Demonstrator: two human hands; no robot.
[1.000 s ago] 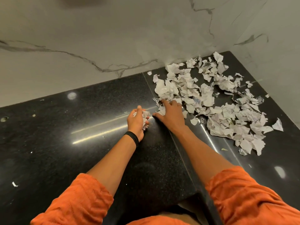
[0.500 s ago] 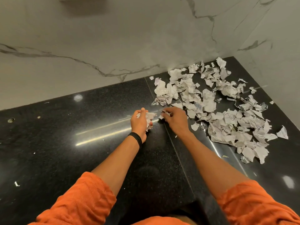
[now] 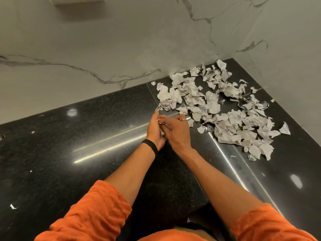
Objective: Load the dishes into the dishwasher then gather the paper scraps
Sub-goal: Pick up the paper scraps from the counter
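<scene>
Above the black counter (image 3: 86, 153), left hand (image 3: 154, 132) and right hand (image 3: 178, 133) grip paper scraps (image 3: 162, 132), writing illegible

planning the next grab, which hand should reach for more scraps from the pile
Probably the right hand: the loose pile lies on its side, while the left hand grips a wad of scraps.

Glossy black stone countertop (image 3: 73, 153), torn white paper scraps (image 3: 217, 108) scattered across its far right corner.
</scene>
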